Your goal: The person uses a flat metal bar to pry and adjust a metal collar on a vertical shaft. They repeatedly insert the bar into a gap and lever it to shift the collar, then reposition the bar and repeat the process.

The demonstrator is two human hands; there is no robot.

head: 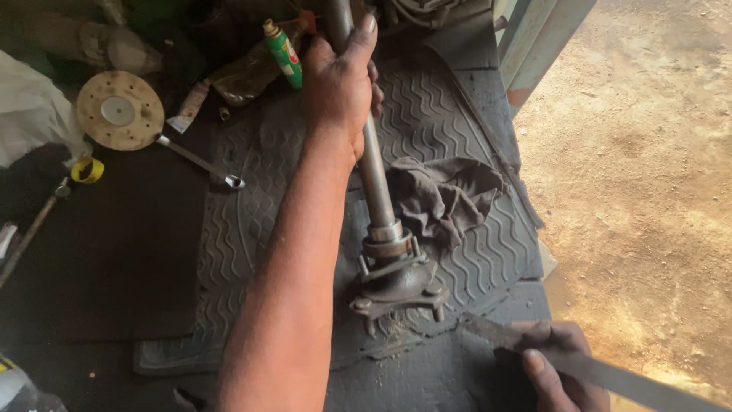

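My left hand (339, 84) wraps tight around the smooth steel axle shaft (375, 172), far along it. Its rusty flanged hub (396, 286) stands on the ribbed, wavy rubber mat (259, 221), near that mat's near edge. My right hand (553, 366) grips a flat, dull metal bar (587, 366), just right of the hub. A crumpled grey rag (442, 194) lies right of the shaft, with open dirt ground beyond.

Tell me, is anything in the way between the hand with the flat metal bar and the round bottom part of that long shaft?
Nothing visible. The right hand holds the flat metal bar, whose tip points toward the shaft's flanged base across bare rubber mat. The crumpled rag lies farther back, beside the shaft. The left hand grips the shaft higher up.
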